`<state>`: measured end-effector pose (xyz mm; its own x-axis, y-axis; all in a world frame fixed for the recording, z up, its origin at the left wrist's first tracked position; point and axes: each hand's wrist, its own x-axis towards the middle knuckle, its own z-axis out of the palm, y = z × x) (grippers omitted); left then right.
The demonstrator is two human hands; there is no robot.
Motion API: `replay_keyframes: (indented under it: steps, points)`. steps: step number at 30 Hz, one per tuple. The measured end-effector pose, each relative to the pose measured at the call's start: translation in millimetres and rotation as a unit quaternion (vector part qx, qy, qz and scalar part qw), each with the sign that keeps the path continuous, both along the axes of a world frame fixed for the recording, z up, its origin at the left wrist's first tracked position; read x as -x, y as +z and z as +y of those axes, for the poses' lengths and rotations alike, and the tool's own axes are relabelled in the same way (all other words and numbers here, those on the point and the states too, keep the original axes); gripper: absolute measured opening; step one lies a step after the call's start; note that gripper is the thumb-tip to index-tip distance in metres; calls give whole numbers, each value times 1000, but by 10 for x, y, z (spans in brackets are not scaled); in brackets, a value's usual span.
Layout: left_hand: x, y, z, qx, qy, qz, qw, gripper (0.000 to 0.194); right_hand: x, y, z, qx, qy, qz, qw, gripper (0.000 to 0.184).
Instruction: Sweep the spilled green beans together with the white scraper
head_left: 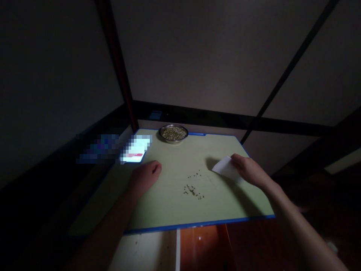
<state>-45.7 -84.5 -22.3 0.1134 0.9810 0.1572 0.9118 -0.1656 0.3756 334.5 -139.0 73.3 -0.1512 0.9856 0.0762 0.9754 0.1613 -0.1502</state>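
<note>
My right hand (pixel 248 169) pinches a white sheet of paper (pixel 228 168) and holds it tilted over the right side of the pale green board (pixel 166 210). The paper casts a shadow on the board below. My left hand (pixel 147 174) is curled in a loose fist at the board's left side, with nothing showing in it. Between the hands lies a small scatter of brown-green seeds or beans (pixel 192 191), with a few more just beyond. A round metal bowl (pixel 173 134) at the back of the board holds many pale and greenish seeds or beans.
A lit phone or tablet screen (pixel 137 149), partly blurred out, lies at the board's left edge. The board has a blue rim (pixel 197 224). An open drawer (pixel 149 250) with a pale bottom shows below the near edge. Panelled walls (pixel 191 56) rise behind.
</note>
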Motion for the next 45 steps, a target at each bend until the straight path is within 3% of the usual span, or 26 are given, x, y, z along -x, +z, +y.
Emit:
replay_keyframes:
  steps: [11,22,35,45]
  points:
    - [1,7,9,19,-5,6,1000,30,339,-104,367,-6,0,-84,996,29]
    - [-8,4,-7,1,-3,7,1000,30,392,-250,593,-10,69,-4,998,22]
    - [-2,-6,-4,-2,-4,-3,1000,29,261,-334,282,60,131,98,985,23]
    - [-8,-6,6,-2,2,-4,1000,29,226,-272,-35,69,95,144,982,23]
